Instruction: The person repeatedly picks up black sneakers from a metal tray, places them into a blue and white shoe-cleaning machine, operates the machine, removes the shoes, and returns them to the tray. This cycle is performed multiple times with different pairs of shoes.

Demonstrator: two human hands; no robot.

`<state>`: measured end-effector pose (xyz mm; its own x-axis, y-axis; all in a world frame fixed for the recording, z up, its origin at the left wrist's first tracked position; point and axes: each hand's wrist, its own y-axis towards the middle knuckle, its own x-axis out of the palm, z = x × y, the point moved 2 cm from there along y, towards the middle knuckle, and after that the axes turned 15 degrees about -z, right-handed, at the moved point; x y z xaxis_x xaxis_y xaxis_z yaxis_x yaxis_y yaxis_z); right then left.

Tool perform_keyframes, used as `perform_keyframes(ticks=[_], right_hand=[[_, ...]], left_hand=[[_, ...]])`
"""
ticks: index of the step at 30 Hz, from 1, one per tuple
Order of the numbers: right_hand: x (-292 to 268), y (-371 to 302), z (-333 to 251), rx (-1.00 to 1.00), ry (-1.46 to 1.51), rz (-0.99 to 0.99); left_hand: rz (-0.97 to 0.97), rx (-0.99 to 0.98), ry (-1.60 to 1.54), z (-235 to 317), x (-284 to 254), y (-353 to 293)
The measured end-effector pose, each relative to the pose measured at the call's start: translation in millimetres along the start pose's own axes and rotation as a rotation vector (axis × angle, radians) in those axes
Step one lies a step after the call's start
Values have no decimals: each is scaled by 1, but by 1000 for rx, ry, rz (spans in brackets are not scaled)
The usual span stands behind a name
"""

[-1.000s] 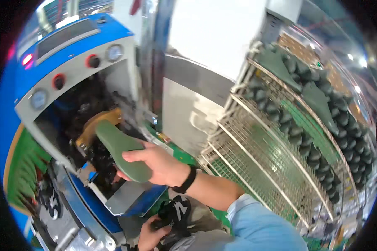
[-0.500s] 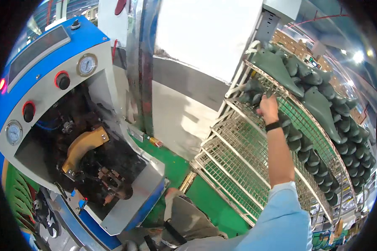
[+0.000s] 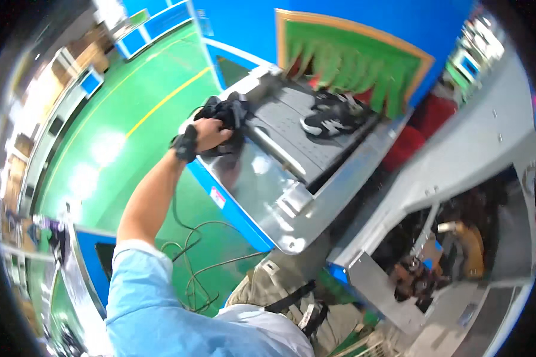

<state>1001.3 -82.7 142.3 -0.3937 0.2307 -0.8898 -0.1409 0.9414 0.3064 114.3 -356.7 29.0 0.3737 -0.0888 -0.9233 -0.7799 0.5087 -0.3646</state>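
Note:
My left hand (image 3: 211,134), with a black band at its wrist, reaches out to the left onto the metal end of a conveyor. Its fingers are closed on a black shoe (image 3: 237,113), partly hidden by the hand and blurred. Farther along the grey conveyor belt (image 3: 289,122) lie other black shoes (image 3: 333,116) with white-edged soles. My right hand is out of view.
A blue machine with a green strip curtain (image 3: 351,65) stands at the conveyor's far end. At right, another machine holds a yellowish curved arm (image 3: 473,250). A cable (image 3: 190,262) loops over the green floor (image 3: 131,152).
The view has swung left from the wire rack of grey-green shoe lasts to the conveyor. My right hand, earlier at the rack, has left view; my left hand now grips a shoe.

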Motion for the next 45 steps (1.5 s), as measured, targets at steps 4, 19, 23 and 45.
perform_keyframes(ticks=[4,19,23,45], right_hand=[[106,14,-72,66,241,-663],[280,-53,-224,-889,180,-1274],[303,-49,-215,-969,261,-1184],[223,-144,-148,54,355,-986]], left_hand=[[0,-26,-137,-42,17,-43],[408,-1019,139,-269,135,-711],[734,-2101,418,-324,146,-789],[402,467,-465,260,68,207]])
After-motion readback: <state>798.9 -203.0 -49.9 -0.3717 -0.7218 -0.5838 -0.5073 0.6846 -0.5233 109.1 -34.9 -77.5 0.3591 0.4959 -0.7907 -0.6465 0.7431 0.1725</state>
